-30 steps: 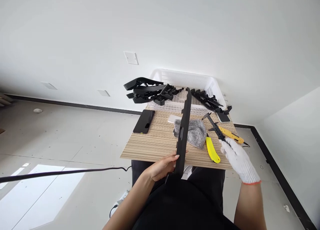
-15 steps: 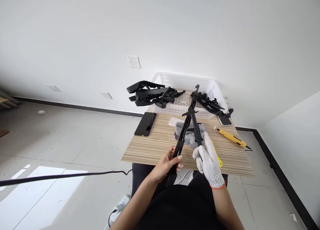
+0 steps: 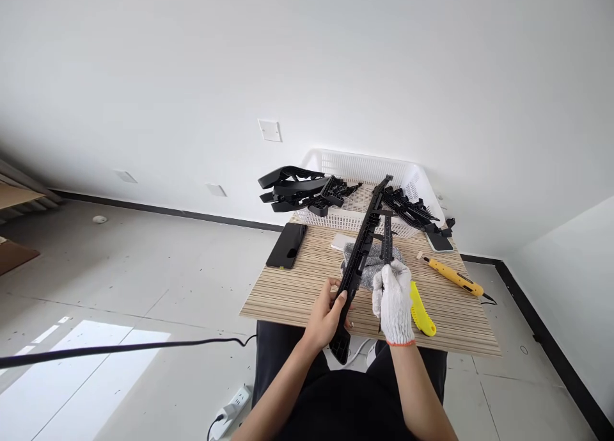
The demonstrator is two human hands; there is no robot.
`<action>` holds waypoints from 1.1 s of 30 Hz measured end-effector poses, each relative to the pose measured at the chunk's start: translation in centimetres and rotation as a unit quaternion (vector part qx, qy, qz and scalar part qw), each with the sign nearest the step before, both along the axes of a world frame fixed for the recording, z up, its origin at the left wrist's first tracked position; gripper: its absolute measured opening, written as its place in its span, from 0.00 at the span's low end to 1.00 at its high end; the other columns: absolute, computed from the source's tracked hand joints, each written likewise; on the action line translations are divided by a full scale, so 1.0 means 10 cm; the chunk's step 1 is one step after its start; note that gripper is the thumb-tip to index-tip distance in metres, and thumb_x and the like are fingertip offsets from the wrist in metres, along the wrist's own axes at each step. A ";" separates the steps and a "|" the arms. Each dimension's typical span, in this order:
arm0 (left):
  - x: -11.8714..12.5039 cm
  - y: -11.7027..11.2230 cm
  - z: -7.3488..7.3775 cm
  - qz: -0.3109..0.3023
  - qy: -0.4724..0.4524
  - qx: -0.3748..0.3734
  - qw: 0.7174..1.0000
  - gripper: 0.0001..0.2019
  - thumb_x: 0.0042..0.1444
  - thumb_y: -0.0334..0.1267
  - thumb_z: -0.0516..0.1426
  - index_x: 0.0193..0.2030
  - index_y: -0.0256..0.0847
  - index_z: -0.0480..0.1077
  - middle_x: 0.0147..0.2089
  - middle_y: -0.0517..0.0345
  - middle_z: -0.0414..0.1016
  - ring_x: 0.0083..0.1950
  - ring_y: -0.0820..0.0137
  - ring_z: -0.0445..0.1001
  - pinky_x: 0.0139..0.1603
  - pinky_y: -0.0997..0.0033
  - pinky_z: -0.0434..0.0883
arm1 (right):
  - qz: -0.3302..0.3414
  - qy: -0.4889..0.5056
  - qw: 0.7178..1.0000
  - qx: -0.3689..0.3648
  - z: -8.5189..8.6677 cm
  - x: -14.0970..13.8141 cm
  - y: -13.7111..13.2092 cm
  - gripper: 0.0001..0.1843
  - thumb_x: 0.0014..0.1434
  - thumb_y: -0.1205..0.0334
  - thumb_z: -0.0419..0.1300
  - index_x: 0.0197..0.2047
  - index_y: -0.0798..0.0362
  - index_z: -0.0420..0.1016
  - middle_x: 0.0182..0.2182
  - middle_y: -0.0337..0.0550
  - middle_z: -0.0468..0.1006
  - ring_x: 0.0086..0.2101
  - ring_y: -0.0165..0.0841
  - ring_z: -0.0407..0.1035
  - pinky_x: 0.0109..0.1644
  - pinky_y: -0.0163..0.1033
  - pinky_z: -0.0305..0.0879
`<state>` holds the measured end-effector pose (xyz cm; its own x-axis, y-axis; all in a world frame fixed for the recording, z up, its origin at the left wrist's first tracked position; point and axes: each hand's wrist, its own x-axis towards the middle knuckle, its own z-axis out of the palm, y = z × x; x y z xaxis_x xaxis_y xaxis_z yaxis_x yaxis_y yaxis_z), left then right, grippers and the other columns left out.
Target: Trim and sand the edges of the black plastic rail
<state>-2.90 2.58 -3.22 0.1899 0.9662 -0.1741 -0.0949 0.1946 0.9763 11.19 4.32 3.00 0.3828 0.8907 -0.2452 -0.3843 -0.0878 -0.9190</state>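
Observation:
My bare left hand (image 3: 329, 316) is closed around the lower part of a long black plastic trim piece (image 3: 361, 252), which slants up and away over the table toward the basket. In a white knit glove with an orange cuff, my right hand (image 3: 394, 300) grips a dark caliper (image 3: 387, 239) by its lower beam. The caliper stands nearly upright in view, its jaws close against the right side of the trim piece; whether they touch it I cannot tell. Behind both lies a grey cloth glove (image 3: 371, 274), partly covered by them.
A white plastic basket (image 3: 330, 220) holds several black trim pieces (image 3: 300, 188) sticking out at left and right. On the wood-striped table (image 3: 283, 303) lie a black phone (image 3: 288, 244), a yellow-handled cutter (image 3: 422, 313), a yellow pen-like tool (image 3: 453, 276) and a second phone (image 3: 440, 241).
The caliper has come upright and moved right and down along the trim piece, no longer crossing over it. The trim piece has rolled to show more of its ribbed side. The view has shifted slightly.

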 end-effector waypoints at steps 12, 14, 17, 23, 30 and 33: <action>0.01 0.01 0.03 -0.024 0.108 0.076 0.991 0.15 0.69 0.54 0.48 0.46 0.44 0.60 0.33 0.63 0.71 0.24 0.71 0.73 0.30 0.69 0.71 | 0.021 0.010 1.000 0.019 0.01 -0.16 -0.10 0.26 0.61 0.37 0.61 0.55 0.41 0.63 0.24 0.28 0.64 0.14 0.22 0.51 0.09 0.28 0.50; 0.01 0.00 0.03 -0.025 0.112 0.073 0.991 0.15 0.69 0.54 0.48 0.46 0.44 0.60 0.33 0.63 0.72 0.24 0.71 0.74 0.30 0.68 0.72 | 0.024 0.009 0.999 0.020 -0.01 -0.17 -0.11 0.27 0.62 0.38 0.60 0.58 0.41 0.62 0.23 0.27 0.63 0.13 0.21 0.50 0.10 0.28 0.51; 0.01 0.00 0.04 -0.029 0.114 0.073 0.990 0.15 0.69 0.54 0.48 0.45 0.44 0.60 0.33 0.63 0.72 0.25 0.70 0.74 0.31 0.68 0.72 | 0.016 0.015 1.000 0.021 -0.05 -0.19 -0.12 0.28 0.62 0.41 0.59 0.62 0.40 0.62 0.25 0.28 0.64 0.14 0.21 0.51 0.11 0.27 0.54; 0.00 0.00 0.06 -0.033 0.120 0.076 0.989 0.15 0.68 0.54 0.48 0.44 0.44 0.60 0.32 0.62 0.73 0.24 0.69 0.74 0.32 0.67 0.70 | 0.015 0.003 0.999 0.041 -0.10 -0.18 -0.13 0.35 0.60 0.40 0.61 0.66 0.39 0.62 0.27 0.33 0.67 0.20 0.26 0.63 0.16 0.29 0.62; -0.01 -0.02 0.06 -0.029 0.112 0.067 0.991 0.16 0.67 0.55 0.49 0.45 0.44 0.61 0.31 0.61 0.74 0.24 0.68 0.74 0.32 0.67 0.69 | 0.018 -0.049 0.994 0.095 -0.12 -0.17 -0.10 0.34 0.59 0.39 0.62 0.66 0.35 0.64 0.38 0.42 0.78 0.32 0.33 0.74 0.25 0.35 0.72; -0.01 -0.02 0.06 -0.026 0.115 0.071 0.990 0.15 0.68 0.54 0.49 0.44 0.44 0.61 0.29 0.62 0.74 0.24 0.68 0.73 0.33 0.67 0.69 | 0.026 -0.034 0.996 0.083 -0.15 -0.18 -0.08 0.33 0.59 0.37 0.61 0.66 0.34 0.64 0.40 0.43 0.79 0.34 0.35 0.75 0.27 0.36 0.74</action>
<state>-2.98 2.41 -2.64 0.2110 0.9740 -0.0826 0.1407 0.0533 0.9886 9.38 3.55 1.50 0.3460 0.9358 -0.0680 -0.3198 0.0495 -0.9462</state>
